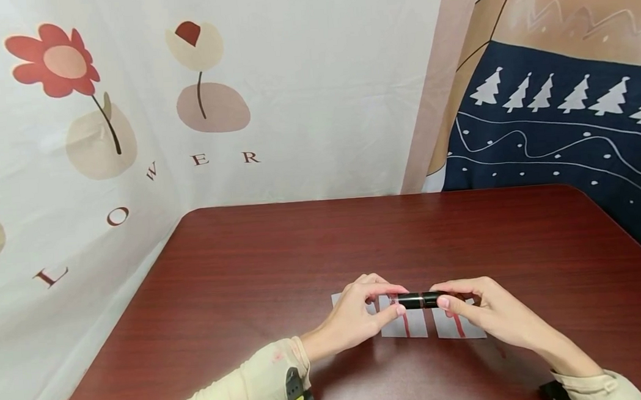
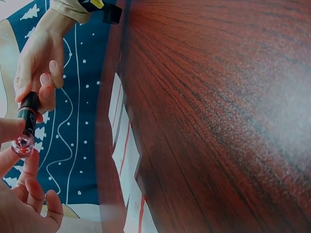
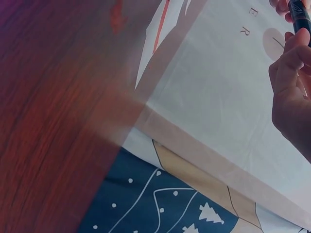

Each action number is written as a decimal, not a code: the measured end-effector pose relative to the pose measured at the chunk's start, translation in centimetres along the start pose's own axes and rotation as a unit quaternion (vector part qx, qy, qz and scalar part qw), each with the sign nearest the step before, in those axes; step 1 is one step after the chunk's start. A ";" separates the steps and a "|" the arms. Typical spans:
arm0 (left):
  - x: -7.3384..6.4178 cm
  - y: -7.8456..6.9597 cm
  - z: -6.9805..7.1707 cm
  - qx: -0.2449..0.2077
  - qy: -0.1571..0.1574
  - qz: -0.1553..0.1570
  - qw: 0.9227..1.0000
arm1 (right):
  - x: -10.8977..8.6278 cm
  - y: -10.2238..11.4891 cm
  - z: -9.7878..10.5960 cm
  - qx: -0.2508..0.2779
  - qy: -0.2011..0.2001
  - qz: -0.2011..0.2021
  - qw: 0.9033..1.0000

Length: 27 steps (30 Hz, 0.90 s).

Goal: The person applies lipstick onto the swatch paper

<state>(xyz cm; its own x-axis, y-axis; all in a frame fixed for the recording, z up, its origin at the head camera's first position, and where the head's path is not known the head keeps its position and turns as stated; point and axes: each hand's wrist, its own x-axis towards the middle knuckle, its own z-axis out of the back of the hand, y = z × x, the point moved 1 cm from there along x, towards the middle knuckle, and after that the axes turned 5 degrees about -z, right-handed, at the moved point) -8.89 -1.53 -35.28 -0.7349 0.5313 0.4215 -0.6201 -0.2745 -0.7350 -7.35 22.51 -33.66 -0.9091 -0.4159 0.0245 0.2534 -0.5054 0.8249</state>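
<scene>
A black lipstick tube (image 1: 415,300) with a thin ring near its middle lies level between both hands, above the table. My left hand (image 1: 355,313) pinches its left end between thumb and fingers; in the left wrist view that end is clear and pinkish (image 2: 23,145). The right hand (image 1: 492,312) grips the other end with thumb and index finger. Below are white paper pieces: a middle one (image 1: 416,329) and a right one (image 1: 476,330), each with a red streak, and a left one (image 1: 336,299) largely hidden behind the left hand.
The dark red wooden table (image 1: 301,244) extends around the papers. A white flower-print cloth (image 1: 320,102) hangs behind and to the left, and a navy cloth with white trees (image 1: 558,130) at the right. Black straps (image 1: 296,388) sit at both wrists.
</scene>
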 end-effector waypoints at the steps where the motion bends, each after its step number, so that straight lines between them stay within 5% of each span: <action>1: 0.0 0.0 0.0 0.002 0.000 0.000 1.000 | 0.0 0.0 0.0 0.000 0.001 0.000 1.000; 22: -0.1 -0.3 -0.1 -0.053 -0.011 -0.002 0.999 | -0.1 0.0 -0.3 0.064 0.014 0.015 0.998; 27: 0.0 -0.5 -0.2 -0.080 -0.009 0.021 0.996 | -0.1 0.0 -0.4 0.068 0.007 0.029 0.997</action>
<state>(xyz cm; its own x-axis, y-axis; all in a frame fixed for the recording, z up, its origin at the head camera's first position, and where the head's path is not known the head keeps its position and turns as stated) -8.49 -1.22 -35.06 -0.7648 0.5074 0.3970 -0.5377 -0.1633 -0.8272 -7.14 22.27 -33.88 -0.8888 -0.4533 0.0675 0.2580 -0.3731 0.8912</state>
